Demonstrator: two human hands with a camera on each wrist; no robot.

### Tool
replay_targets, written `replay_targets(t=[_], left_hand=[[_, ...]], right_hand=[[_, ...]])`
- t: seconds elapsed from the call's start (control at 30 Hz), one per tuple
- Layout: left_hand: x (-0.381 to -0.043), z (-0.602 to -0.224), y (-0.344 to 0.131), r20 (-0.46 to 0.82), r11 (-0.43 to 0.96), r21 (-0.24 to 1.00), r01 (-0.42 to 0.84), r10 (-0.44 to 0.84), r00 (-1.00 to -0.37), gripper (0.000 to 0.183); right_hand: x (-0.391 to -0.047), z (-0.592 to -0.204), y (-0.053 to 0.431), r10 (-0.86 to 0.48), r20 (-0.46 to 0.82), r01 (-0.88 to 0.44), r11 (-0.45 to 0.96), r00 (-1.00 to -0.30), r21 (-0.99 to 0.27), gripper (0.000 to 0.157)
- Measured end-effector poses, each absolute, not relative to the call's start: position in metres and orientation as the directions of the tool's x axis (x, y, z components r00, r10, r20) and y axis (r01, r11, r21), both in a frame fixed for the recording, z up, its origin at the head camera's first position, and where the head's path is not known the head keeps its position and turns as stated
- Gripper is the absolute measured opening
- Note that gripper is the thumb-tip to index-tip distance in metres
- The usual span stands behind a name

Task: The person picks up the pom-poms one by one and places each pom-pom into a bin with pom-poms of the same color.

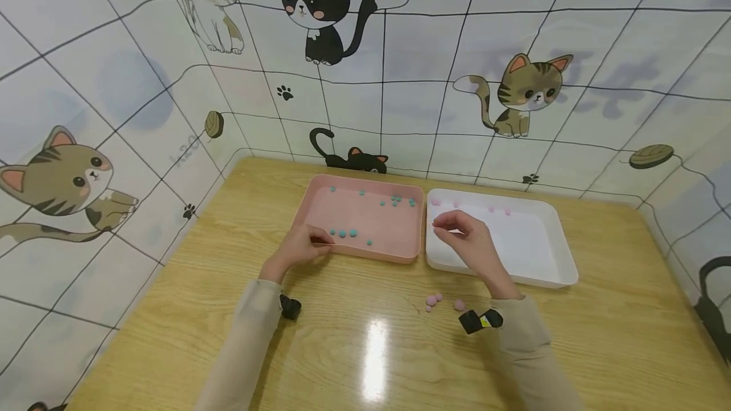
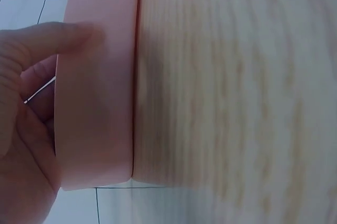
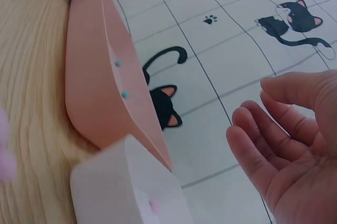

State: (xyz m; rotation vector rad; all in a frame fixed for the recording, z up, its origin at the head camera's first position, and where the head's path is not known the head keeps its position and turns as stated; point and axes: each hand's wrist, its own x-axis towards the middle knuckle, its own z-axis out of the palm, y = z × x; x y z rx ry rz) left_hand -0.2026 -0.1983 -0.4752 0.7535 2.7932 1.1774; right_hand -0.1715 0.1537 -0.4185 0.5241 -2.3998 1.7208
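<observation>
Pink tray point(image 1: 365, 213) in curled left hand point(image 1: 299, 247)

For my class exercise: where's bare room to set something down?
Free: the wooden tabletop right of the white rectangular tray, left of the pink rectangular tray, and between the beige sleeves, nearer the left. Crowded: the pink tray's far right corner, with small round teal balls, and the tabletop before the white tray's near left corner, with round pink balls.
</observation>
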Motion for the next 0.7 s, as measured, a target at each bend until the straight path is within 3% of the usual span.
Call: replay_targets(t=[0.33, 0.7], left_hand=[[-0.196, -0.472, -0.192, 0.193, 0.543, 0.721, 0.430, 0.438, -0.878, 0.005], [-0.180, -0.465, -0.159, 0.422, 0.394, 0.723, 0.568, 0.399, -0.814, 0.011]], right_hand=[[-0.153, -0.413, 0.209, -0.138, 0.322, -0.351, 0.372, -0.937, -0.859, 0.015], [-0.148, -0.432, 0.271, -0.263, 0.289, -0.379, 0.421, -0.920, -0.824, 0.017]])
